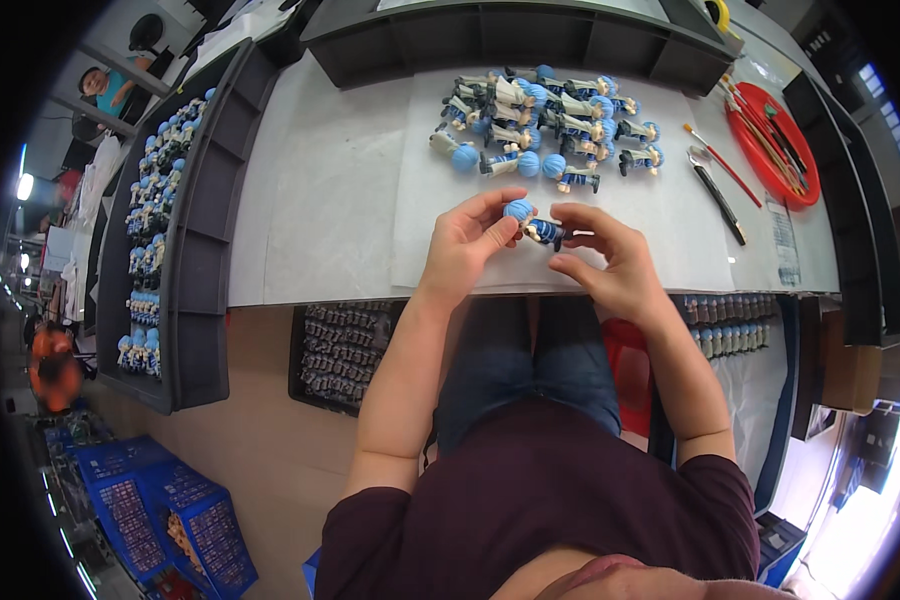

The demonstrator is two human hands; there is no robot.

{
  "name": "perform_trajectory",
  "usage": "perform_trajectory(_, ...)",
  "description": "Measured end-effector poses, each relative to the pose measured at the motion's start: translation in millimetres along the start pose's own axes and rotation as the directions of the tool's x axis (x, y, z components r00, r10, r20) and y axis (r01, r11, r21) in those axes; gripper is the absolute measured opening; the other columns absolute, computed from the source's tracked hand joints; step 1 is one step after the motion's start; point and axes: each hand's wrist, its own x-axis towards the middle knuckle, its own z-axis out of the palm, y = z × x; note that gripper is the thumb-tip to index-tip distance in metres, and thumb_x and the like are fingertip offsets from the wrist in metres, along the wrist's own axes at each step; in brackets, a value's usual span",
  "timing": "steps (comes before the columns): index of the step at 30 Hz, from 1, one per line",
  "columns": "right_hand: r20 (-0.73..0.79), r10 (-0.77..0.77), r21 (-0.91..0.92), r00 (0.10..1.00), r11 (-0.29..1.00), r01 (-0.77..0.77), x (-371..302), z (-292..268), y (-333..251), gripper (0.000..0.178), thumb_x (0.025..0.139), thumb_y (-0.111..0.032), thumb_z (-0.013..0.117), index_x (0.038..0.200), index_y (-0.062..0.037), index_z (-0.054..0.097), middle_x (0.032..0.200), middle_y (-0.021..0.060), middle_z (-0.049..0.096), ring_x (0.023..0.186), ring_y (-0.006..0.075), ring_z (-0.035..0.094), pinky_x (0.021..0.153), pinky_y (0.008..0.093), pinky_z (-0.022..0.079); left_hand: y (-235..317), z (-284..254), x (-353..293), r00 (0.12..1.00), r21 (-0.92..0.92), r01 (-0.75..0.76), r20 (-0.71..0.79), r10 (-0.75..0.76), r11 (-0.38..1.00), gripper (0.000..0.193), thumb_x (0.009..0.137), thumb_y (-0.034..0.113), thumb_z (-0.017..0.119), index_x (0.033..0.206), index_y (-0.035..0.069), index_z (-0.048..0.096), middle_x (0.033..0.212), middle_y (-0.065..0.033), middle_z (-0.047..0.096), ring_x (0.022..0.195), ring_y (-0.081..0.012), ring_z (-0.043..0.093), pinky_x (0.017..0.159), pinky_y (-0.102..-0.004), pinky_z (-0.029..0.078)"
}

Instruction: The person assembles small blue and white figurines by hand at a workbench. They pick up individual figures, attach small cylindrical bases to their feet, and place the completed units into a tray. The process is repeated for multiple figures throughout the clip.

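Between my hands is a small figurine [543,232] with light-blue hair and a dark-blue outfit, held just above the white sheet near the table's front edge. My left hand [473,238] pinches it by the head, thumb and fingers closed on the blue hair. Around its feet curves my right hand [604,250], thumb and fingers apart; whether a fingertip touches the figurine is hard to see. Beyond my hands lies a pile of similar blue-haired figurines [560,125], most of them on their sides.
A black tray [510,40] stands at the back. Another black tray [195,230] with rows of figurines is on the left. At right are a red dish [808,180] of brushes, a loose red brush [735,175] and a black pen-like tool [720,205]. Blue crates [170,510] sit lower left.
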Motion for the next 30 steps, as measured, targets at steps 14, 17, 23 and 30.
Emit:
perform_trajectory(14, 0.022, 0.16, 0.277, 0.987, 0.947, -0.16, -3, 18, 18, 0.031, 0.08, -0.002, 0.064, 0.109, 0.0044, 0.054, 0.1, 0.0137, 0.062, 0.093, 0.0158, 0.059, 0.082, 0.0273, 0.049, -4, 4, 4, 0.994, -0.018, 0.025, -0.104, -0.026, 1.0, 0.028, 0.085, 0.018, 0.062, 0.108, 0.002, 0.062, 0.081, 0.0005, 0.062, 0.064, -0.0054, 0.047, 0.056, -0.0193, 0.037)
perform_trajectory(17, 0.019, 0.152, 0.274, 0.988, 0.95, -0.151, -4, 19, 18, 0.031, 0.08, -0.002, 0.064, 0.109, 0.0043, 0.054, 0.1, 0.0138, 0.062, 0.093, 0.0163, 0.059, 0.081, 0.0272, 0.05, -5, 3, 3, 0.994, -0.016, 0.035, -0.102, -0.036, 0.999, 0.029, 0.086, 0.019, 0.061, 0.109, 0.002, 0.061, 0.082, 0.0006, 0.062, 0.065, -0.0053, 0.047, 0.058, -0.0198, 0.038)
perform_trajectory(23, 0.003, 0.148, 0.262, 0.989, 0.954, -0.143, -4, 19, 15, 0.034, 0.079, -0.001, 0.066, 0.11, 0.0031, 0.054, 0.097, 0.0129, 0.062, 0.091, 0.0164, 0.06, 0.078, 0.0279, 0.052, -1, 4, 2, 0.995, 0.014, 0.049, -0.086, -0.048, 0.999, 0.03, 0.087, 0.02, 0.059, 0.111, 0.002, 0.061, 0.082, 0.0007, 0.062, 0.067, -0.0051, 0.048, 0.06, -0.0202, 0.038)
perform_trajectory(30, -0.159, -0.007, 0.146, 0.987, 0.989, 0.03, -7, 22, 19, 0.051, 0.069, -0.003, 0.075, 0.115, -0.0002, 0.05, 0.098, 0.0088, 0.058, 0.091, 0.015, 0.058, 0.081, 0.0291, 0.05, -3, 9, 1, 0.996, 0.131, -0.029, -0.08, 0.04, 0.991, 0.03, 0.086, 0.014, 0.06, 0.114, 0.002, 0.059, 0.095, -0.003, 0.063, 0.076, -0.0054, 0.052, 0.066, -0.0207, 0.042)
